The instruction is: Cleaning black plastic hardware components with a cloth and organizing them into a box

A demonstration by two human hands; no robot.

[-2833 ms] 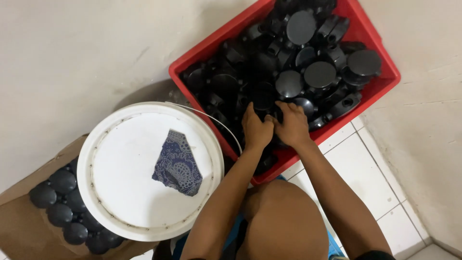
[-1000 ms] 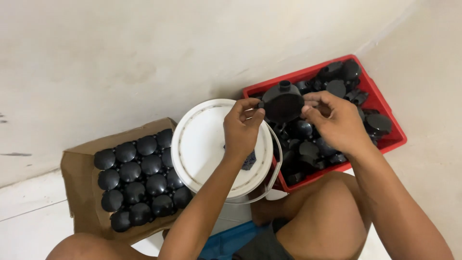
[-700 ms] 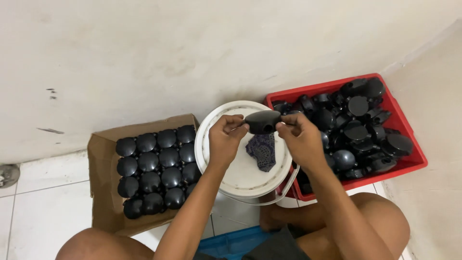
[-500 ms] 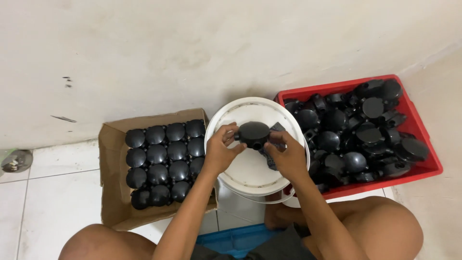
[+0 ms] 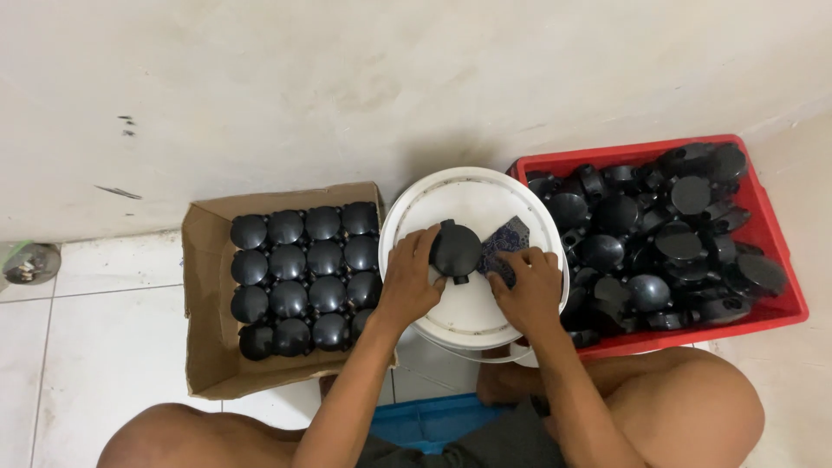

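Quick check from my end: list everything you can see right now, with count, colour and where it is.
Round domed part: one, black, on the bucket lid, held by the left hand.
Patterned cloth: one, dark blue, on the lid under the right hand.
Bucket lid: one, white, centre, against the wall.
Cardboard box: one, brown, left of the bucket.
Domed parts in box: about sixteen, black, in neat rows.
Crate: one, red, right of the bucket.
Loose parts in crate: many, black, heaped.
Low blue item: one, between the knees, kind unclear.
Floor drain: one, grey, far left.
Left hand: grip on the domed part.
Right hand: on the cloth.
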